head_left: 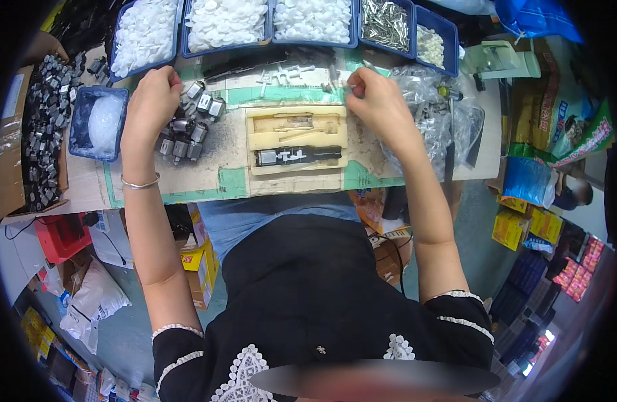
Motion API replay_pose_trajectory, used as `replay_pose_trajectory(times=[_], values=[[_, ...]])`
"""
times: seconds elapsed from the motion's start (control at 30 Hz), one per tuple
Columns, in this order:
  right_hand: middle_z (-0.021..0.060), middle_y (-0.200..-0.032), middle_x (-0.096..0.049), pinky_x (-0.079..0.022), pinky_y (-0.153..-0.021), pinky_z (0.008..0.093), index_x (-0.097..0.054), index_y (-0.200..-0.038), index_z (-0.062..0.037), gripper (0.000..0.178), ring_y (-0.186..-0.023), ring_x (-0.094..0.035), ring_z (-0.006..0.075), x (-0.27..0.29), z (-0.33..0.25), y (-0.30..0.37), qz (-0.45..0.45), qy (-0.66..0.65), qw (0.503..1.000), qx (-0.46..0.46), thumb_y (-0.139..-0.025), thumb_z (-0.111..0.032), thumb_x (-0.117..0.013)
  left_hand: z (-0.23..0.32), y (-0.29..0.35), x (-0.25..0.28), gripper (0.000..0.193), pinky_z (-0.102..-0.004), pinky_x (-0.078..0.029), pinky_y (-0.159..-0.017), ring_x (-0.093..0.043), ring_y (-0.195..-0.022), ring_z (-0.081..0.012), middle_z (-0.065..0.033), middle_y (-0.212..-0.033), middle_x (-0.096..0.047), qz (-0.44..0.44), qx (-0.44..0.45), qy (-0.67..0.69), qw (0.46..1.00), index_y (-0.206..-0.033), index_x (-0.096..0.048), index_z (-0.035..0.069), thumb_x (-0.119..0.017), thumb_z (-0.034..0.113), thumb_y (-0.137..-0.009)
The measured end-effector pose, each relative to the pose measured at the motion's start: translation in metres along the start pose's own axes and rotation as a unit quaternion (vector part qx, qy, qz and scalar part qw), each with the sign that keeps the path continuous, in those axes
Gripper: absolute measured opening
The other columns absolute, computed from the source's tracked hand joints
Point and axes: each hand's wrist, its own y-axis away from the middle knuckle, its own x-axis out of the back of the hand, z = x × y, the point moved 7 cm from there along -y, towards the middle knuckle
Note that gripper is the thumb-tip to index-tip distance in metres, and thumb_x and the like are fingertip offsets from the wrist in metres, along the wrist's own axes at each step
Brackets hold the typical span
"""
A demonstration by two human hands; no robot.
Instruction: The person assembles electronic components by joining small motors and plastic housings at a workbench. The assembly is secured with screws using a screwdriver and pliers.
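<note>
My left hand (157, 99) is closed in a pinch in front of the bins of white parts, just above a cluster of small silver-and-black motors (196, 120). What its fingertips hold, if anything, is hidden. Across the table my right hand (379, 100) is likewise pinched, beside several loose white gear shafts (287, 74); I cannot make out anything between its fingers. Between the two hands lies a cream-coloured fixture (296, 137). In its nearer slot sits a black elongated housing (328, 154) with a motor at its left end and white gears in the middle.
Blue bins of white plastic gears (226, 25), metal pins (385, 27) and small cream pieces (430, 47) line the far edge. A blue tray (80, 137) stands left, beside a cardboard box of motors (45, 134). Clear plastic bags (425, 107) lie right. Another person's hand (45, 47) shows far left.
</note>
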Motion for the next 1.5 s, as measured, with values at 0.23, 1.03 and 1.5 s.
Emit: replay_pose_trajectory(times=[0.23, 1.03, 1.5], values=[[0.0136, -0.078, -0.066, -0.049, -0.065, 0.0353, -0.063, -0.092, 0.0027, 0.022, -0.071, -0.064, 0.0233, 0.006, 0.02, -0.001, 0.019, -0.119, 0.992, -0.031, -0.073, -0.008, -0.063, 0.009, 0.013, 0.0, 0.007, -0.0452, -0.045, -0.072, -0.058, -0.087, -0.0374, -0.0181, -0.088, -0.059, 0.09, -0.028, 0.018, 0.995, -0.088, -0.052, 0.0, -0.053, 0.007, -0.086], [0.0162, -0.088, -0.066, -0.05, -0.067, 0.0348, -0.066, -0.09, 0.0026, 0.017, -0.074, -0.065, 0.0267, 0.077, 0.085, 0.058, 0.184, 0.025, 0.979, -0.083, -0.08, -0.011, -0.065, 0.047, 0.118, 0.043, 0.016, -0.0244, -0.049, -0.065, -0.062, -0.074, -0.0136, -0.0082, -0.089, -0.065, 0.265, -0.059, 0.224, 0.936, -0.098, -0.066, 0.001, -0.064, -0.004, -0.083], [0.0158, -0.081, -0.067, -0.05, -0.068, 0.0348, -0.066, -0.092, -0.0005, 0.017, -0.072, -0.065, 0.0274, 0.075, 0.11, 0.048, 0.144, 0.107, 0.981, -0.074, -0.078, -0.01, -0.063, -0.026, 0.126, 0.105, 0.013, -0.0221, -0.047, -0.063, -0.061, -0.074, -0.0115, -0.0061, -0.087, -0.066, 0.353, 0.008, 0.188, 0.917, -0.096, -0.067, 0.001, -0.061, -0.002, -0.085]])
